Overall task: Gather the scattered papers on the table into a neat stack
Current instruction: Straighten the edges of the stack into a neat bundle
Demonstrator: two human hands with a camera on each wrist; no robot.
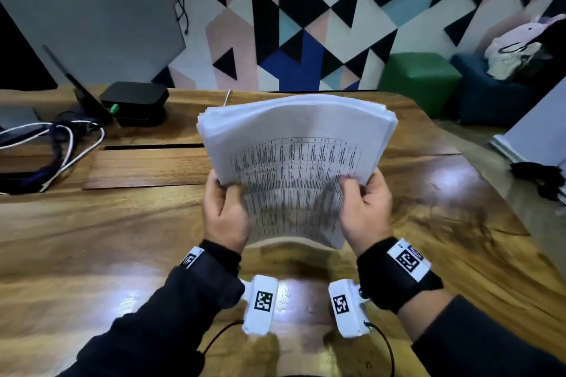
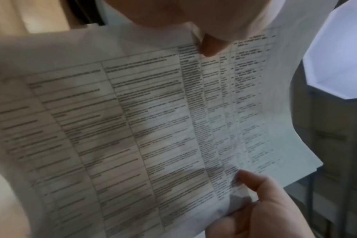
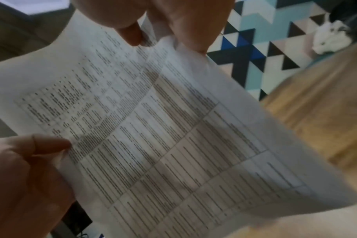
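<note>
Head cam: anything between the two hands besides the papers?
No. Only the papers span the gap between the left hand and right hand, each gripping a side edge; the head view shows it.

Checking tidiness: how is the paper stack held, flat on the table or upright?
Upright: the paper stack stands on its lower edge, bowed, gripped by the left hand and right hand.

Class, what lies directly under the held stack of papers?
Under the stack of papers, gripped by both hands, only the glossy wooden table shows. The lower sheets' faces are covered.
</note>
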